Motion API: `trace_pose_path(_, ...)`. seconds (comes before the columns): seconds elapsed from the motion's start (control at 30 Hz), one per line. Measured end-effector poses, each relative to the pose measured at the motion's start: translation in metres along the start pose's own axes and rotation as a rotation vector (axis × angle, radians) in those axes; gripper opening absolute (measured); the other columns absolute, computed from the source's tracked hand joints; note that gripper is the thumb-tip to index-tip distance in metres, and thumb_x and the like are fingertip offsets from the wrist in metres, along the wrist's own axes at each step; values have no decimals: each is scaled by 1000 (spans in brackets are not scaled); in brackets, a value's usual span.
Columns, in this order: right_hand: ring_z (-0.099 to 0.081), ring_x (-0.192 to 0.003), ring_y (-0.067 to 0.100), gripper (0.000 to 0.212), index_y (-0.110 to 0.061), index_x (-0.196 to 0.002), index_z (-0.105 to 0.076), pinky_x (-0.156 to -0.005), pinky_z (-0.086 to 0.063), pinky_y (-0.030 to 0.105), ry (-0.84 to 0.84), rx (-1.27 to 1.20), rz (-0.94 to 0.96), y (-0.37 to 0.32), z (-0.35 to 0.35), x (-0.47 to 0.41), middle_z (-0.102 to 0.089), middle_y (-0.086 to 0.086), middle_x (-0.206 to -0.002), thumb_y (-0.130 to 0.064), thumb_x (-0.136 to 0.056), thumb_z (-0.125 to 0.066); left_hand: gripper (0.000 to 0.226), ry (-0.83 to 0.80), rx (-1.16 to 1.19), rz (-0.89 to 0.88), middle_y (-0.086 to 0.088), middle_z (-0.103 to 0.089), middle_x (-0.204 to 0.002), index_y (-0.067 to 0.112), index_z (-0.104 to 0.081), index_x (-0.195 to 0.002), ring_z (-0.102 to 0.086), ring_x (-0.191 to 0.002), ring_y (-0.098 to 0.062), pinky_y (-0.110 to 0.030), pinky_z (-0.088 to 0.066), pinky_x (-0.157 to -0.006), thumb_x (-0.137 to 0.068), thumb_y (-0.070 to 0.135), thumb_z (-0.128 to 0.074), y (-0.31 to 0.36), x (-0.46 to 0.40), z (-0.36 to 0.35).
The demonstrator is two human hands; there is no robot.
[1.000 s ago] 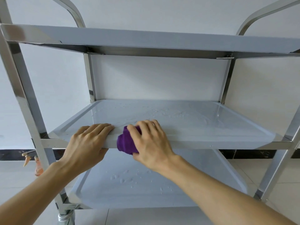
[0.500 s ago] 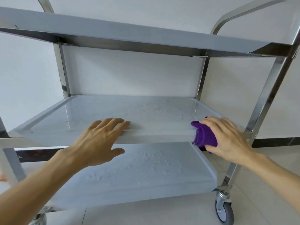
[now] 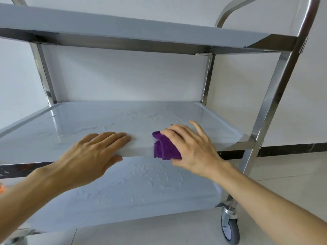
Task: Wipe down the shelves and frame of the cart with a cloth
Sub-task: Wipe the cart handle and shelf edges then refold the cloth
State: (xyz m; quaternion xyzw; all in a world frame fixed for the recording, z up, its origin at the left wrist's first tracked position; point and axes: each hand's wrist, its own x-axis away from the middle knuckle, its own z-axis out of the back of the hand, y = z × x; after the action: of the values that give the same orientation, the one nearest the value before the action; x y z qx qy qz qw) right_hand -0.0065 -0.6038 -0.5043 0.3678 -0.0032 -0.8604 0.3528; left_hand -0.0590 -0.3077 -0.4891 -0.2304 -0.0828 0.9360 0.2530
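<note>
A steel cart with three grey shelves fills the view. Its middle shelf [image 3: 74, 121] is wet with droplets. My right hand [image 3: 192, 147] holds a purple cloth [image 3: 164, 147] against the front edge of the middle shelf, right of centre, fingers curled over the cloth. My left hand [image 3: 92, 152] rests on the same front edge left of the cloth, fingers flat on top and thumb under the lip. The bottom shelf [image 3: 123, 191] also carries droplets. The top shelf [image 3: 123, 30] is seen from below.
Shiny frame posts [image 3: 272, 96] stand at the right, with a curved handle [image 3: 228, 13] above. A grey caster wheel [image 3: 230, 230] sits on the tiled floor at lower right. A white wall is behind the cart. Something orange [image 3: 2, 189] shows at the left edge.
My right hand slid the cloth along the front edge to the right end, then back left toward the centre. My left hand stayed on the edge.
</note>
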Motion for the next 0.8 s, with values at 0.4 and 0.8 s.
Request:
trace_pose_path(0.4, -38, -127, -11, 66, -49, -134, -39, -91, -43, 15, -274, -383, -341, 110, 59, 83, -38, -35, -134, -43, -80, -78, 62, 40, 169, -79, 5, -42, -151, 21, -40, -147, -44, -135, -18, -37, -38, -107, -95, 56, -43, 80, -75, 5)
trace_pose_path(0.8, -61, -100, -11, 58, -41, -126, -48, -73, -50, 5, 656, -492, -875, 145, 151, 75, -64, -25, -111, -44, -78, -80, 65, 66, 255, -132, 13, -27, -156, 29, -25, -151, -28, -142, -12, -33, -24, -114, -96, 64, -27, 121, -143, -23)
